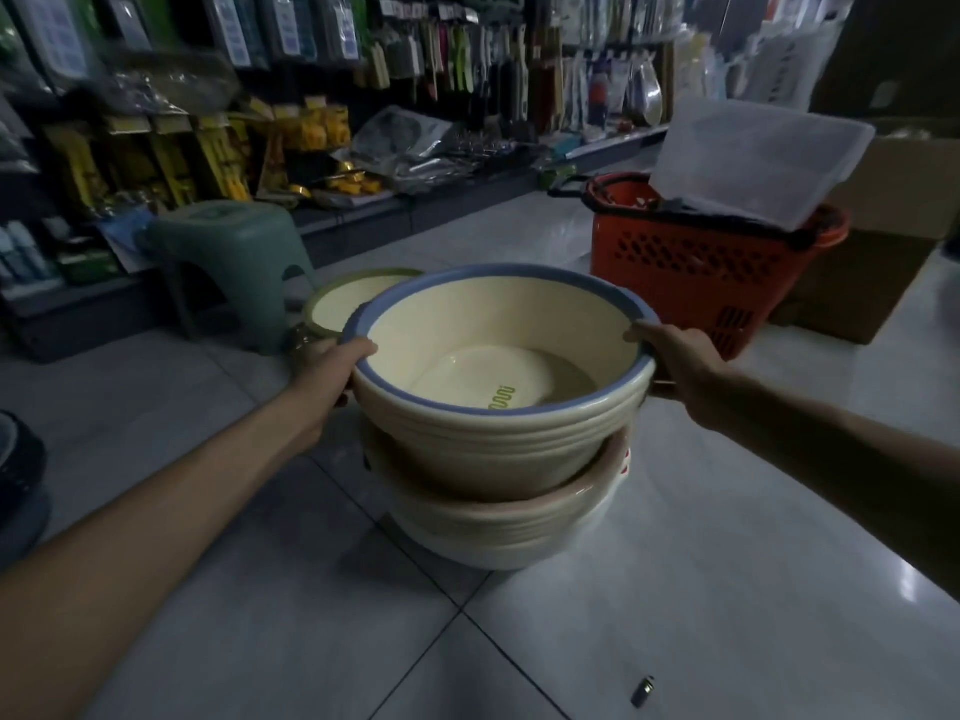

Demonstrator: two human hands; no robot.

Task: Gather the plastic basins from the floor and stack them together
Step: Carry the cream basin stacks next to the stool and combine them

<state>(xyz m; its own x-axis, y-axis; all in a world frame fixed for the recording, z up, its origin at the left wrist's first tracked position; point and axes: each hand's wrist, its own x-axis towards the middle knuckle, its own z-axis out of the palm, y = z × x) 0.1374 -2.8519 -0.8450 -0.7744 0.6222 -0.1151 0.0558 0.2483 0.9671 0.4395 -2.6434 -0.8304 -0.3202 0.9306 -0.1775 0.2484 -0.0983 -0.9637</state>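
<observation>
Cream basin with blue rim (493, 444), ribbed outer wall, label on its bottom. Its base sits inside the mouth of the pink-rimmed basin stack (493, 522) on the tiled floor (311, 615). Left hand (332, 371) and right hand (675, 361) grip opposite rim edges - thumbs over, fingers curled under. Green-rimmed basin (343, 298) just behind left - red basket (691, 272) beyond.
</observation>
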